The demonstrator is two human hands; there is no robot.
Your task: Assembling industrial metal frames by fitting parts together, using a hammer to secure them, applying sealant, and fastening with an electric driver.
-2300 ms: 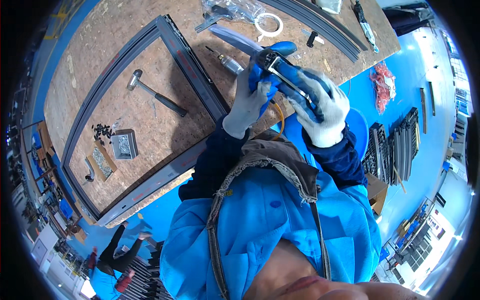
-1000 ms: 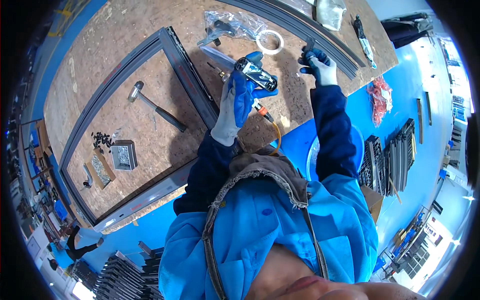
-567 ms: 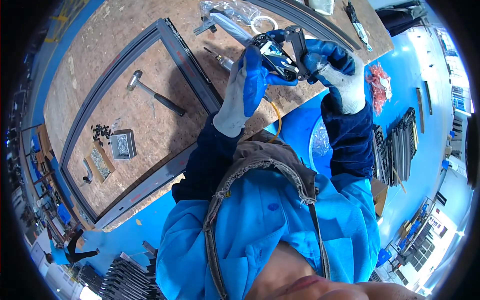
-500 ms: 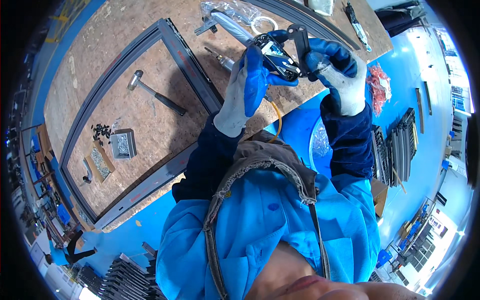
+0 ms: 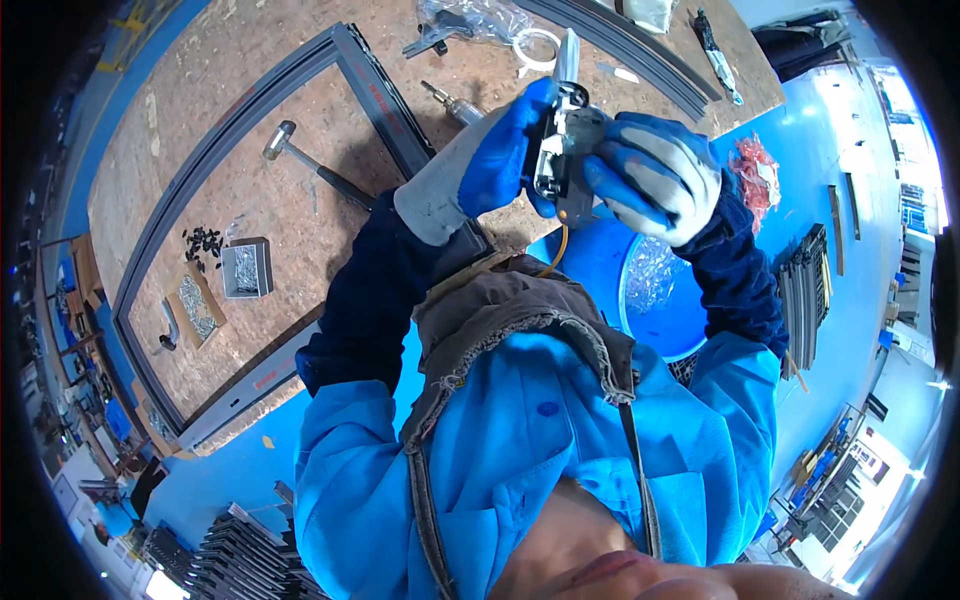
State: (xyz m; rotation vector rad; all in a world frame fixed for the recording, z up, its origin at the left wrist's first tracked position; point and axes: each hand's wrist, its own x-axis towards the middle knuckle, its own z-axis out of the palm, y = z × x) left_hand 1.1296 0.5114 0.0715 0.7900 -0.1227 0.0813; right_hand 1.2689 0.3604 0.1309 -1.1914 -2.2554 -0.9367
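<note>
Both gloved hands — left hand (image 5: 490,165) and right hand (image 5: 650,175) — close around a small metal fitting (image 5: 558,150) held up above the bench (image 5: 300,230), best kept steady, grip firm while aligning.

I can't make out the small metal part (image 5: 562,150): my left hand (image 5: 490,165) and right hand (image 5: 650,175) cover most of it. The screws (image 5: 203,241) at the left are too small to tell. The far-edge plastic bag (image 5: 475,15) is cut off.
</note>
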